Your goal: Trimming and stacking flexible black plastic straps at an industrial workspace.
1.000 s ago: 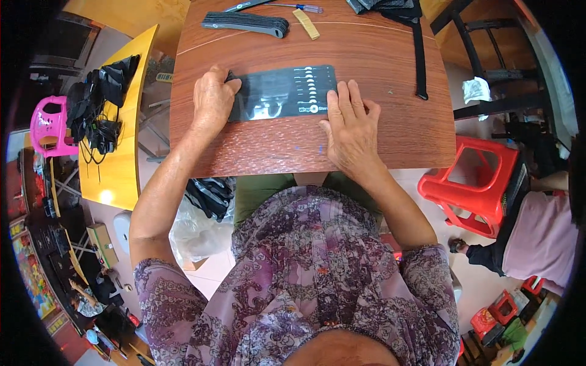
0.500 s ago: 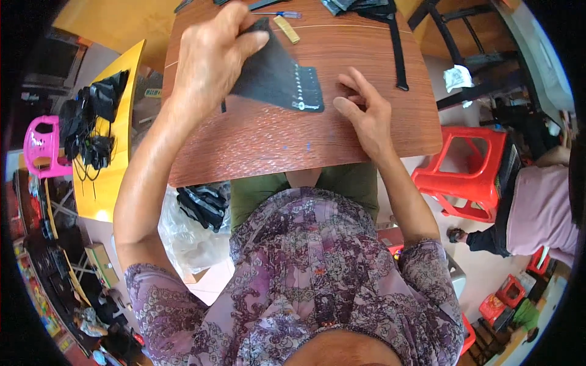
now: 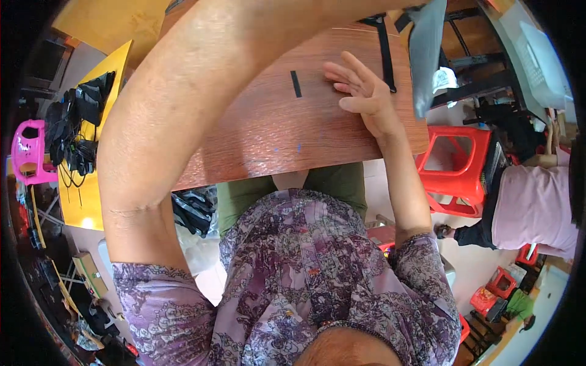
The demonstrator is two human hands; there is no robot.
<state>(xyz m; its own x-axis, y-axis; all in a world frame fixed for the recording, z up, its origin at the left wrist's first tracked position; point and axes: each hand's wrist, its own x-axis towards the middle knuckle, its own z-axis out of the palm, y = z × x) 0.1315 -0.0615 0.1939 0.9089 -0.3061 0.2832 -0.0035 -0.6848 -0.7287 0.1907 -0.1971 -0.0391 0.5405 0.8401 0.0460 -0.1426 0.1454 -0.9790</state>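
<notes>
With the surface (image 3: 244,137) taken as landmark, the flat grey pouch (image 3: 426,61) is hanging by its right edge, apparently above it, with the long axis running nearly straight away from the body and tilting slightly. The left forearm (image 3: 177,91) is being held across the surface's far part; the left hand (image 3: 397,3), nearer to the pouch, is being mostly cut off by the upper border beside its far end, so whether that grip is grasping cannot be told (a hold is only being suggested by the pouch's position). The right hand (image 3: 369,100) is being held loosely spread over the surface's right part, nothing grasped, the pouch hanging apart to its right. The pouch is being shown narrow, blurred, bluish-grey and somewhat glossy. Farther left on the surface, a short black strip (image 3: 296,84) is lying.
</notes>
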